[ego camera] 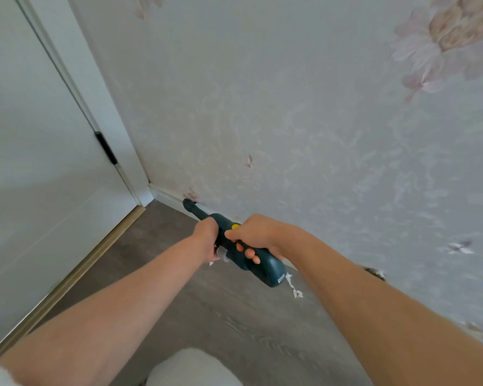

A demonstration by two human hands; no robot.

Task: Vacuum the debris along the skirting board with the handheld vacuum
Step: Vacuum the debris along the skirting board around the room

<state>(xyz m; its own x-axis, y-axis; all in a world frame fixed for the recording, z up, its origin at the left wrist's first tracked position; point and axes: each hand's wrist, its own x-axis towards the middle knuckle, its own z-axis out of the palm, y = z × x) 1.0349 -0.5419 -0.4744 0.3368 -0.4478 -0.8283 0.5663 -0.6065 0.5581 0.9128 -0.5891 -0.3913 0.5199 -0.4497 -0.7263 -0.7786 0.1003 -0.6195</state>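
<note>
1. At the far corner, where the white skirting board point(166, 196) meets the door frame point(115, 129), the dark brush nozzle point(188, 204) of the handheld vacuum point(265, 267) touches the board.
2. Left hand point(207, 239) grips the front of the teal body, fingers curled round it.
3. Right hand point(255, 236) wraps the handle, thumb beside the yellow button point(235, 226).
4. White debris point(293, 286) lies on the grey floor point(234, 324) just beside the vacuum's near end, along the patterned wall point(318, 121).

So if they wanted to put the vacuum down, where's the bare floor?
Bare floor lies left of the left hand, up to the brass door threshold. Crowded spot: white scraps by the skirting board, under the vacuum and right hand.
</note>
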